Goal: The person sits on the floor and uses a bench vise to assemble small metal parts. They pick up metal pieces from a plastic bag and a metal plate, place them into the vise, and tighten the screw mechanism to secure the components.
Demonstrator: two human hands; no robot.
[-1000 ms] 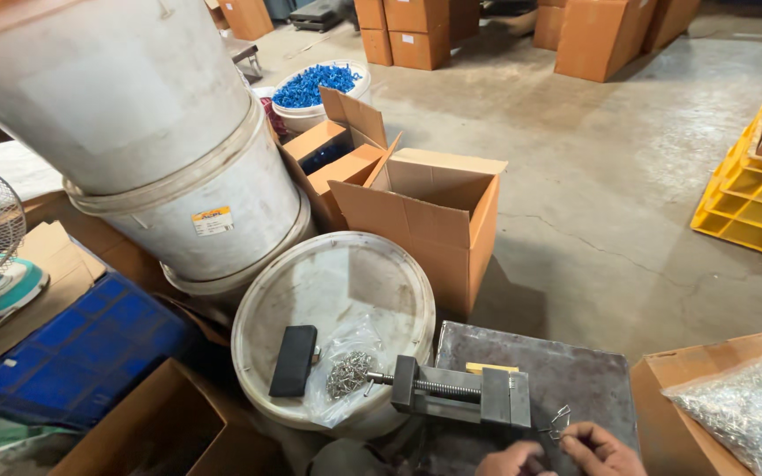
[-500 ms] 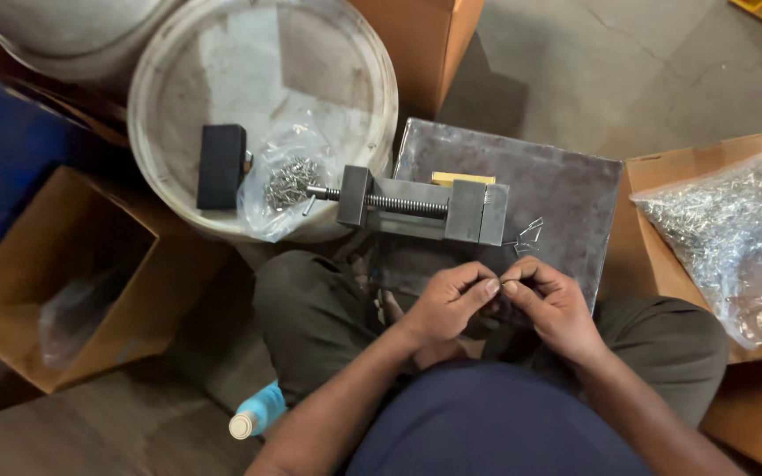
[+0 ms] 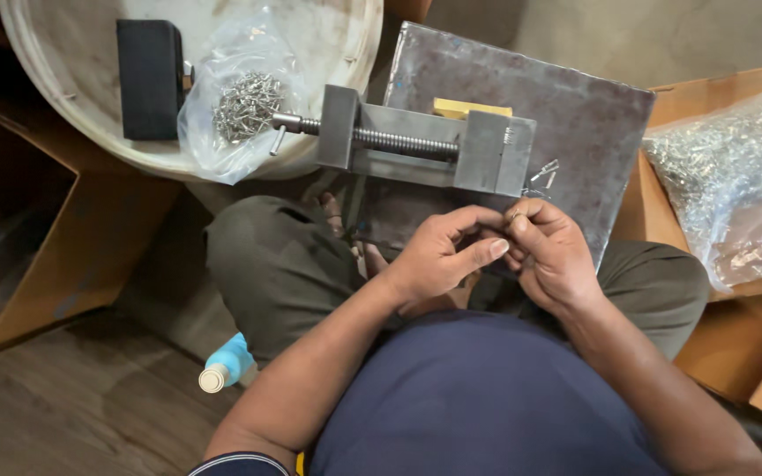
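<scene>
Two hands: left hand and right hand pinched together on one small metal piece, centre frame. One steel vise at 12 o'clock; two bags of parts, small bag at 11, large bag at 3.

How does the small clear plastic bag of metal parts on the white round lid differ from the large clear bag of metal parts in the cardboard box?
The small clear plastic bag lies on the white round lid, left of the grey metal vise; the large clear bag fills the open cardboard box on the right. The small bag's parts form one tight clump; the large bag's spread across its whole width. Both are transparent, hold small silvery metal pieces, and lie untouched by either hand.
</scene>
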